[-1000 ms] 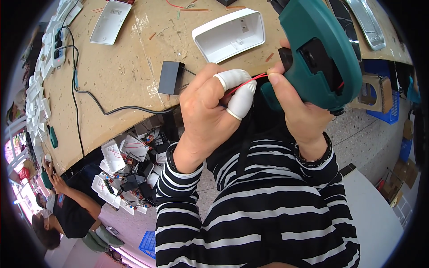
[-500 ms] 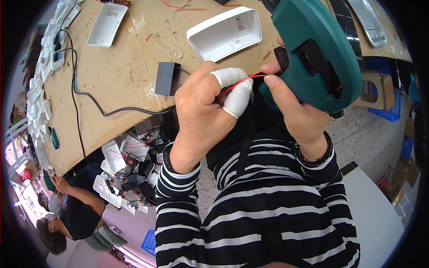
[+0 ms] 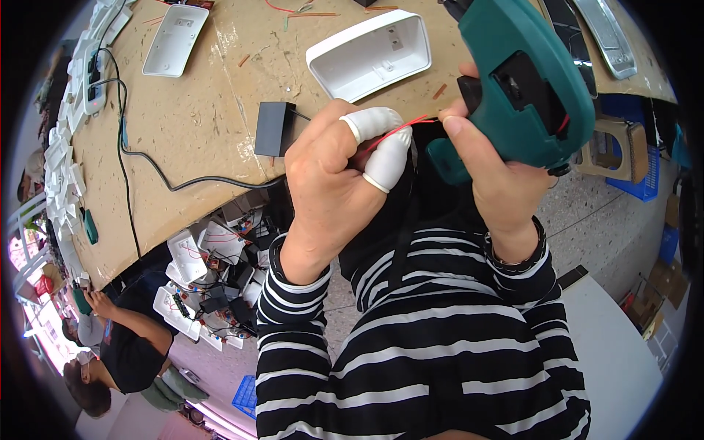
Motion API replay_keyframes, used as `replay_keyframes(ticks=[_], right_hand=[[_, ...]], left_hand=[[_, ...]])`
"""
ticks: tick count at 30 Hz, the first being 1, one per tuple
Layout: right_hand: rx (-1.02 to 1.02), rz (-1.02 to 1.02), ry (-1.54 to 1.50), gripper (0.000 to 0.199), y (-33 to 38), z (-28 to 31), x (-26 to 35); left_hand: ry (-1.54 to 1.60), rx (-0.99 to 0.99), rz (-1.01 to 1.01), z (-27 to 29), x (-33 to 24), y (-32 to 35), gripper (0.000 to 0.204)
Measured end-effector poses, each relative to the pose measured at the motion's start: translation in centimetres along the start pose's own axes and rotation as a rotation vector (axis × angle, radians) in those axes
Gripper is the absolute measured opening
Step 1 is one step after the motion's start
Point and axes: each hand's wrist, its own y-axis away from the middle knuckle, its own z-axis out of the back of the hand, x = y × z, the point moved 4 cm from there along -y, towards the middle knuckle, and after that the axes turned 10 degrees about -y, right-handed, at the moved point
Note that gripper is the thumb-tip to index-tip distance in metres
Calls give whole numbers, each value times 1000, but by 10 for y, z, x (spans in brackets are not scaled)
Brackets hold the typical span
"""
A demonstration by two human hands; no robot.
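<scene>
Our left hand, two fingers in white cots, pinches a thin red wire in a closed grip. Right hand clenches a green power tool, the wire meeting it, above the tabletop edge beside a white plastic housing.

A scuffed brown surface carries two white plastic housings, a small black box trailing a black cable, and what may be wire scraps.
</scene>
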Motion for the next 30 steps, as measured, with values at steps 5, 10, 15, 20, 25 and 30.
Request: replay_keyframes(ticks=[5, 10, 15, 20, 25, 30], right_hand=[[-8, -64, -126, 41, 1, 3, -7], [-13, -99, -143, 43, 2, 1, -6], [-26, -126, -161, 43, 3, 1, -8], [-9, -88, -180, 43, 1, 1, -8], [-59, -22, -166, 46, -1, 14, -5], [-107, -57, -223, 56, 9, 37, 5]], left_hand=[[-52, -143, -162, -3, 0, 1, 17], [-103, -228, -201, -6, -2, 5, 21], [-132, -192, -206, -8, -5, 6, 17], [-74, -196, -179, -7, 2, 6, 20], [-94, -286, -162, -4, 5, 5, 23], [-287, -492, -173, -5, 2, 1, 24]])
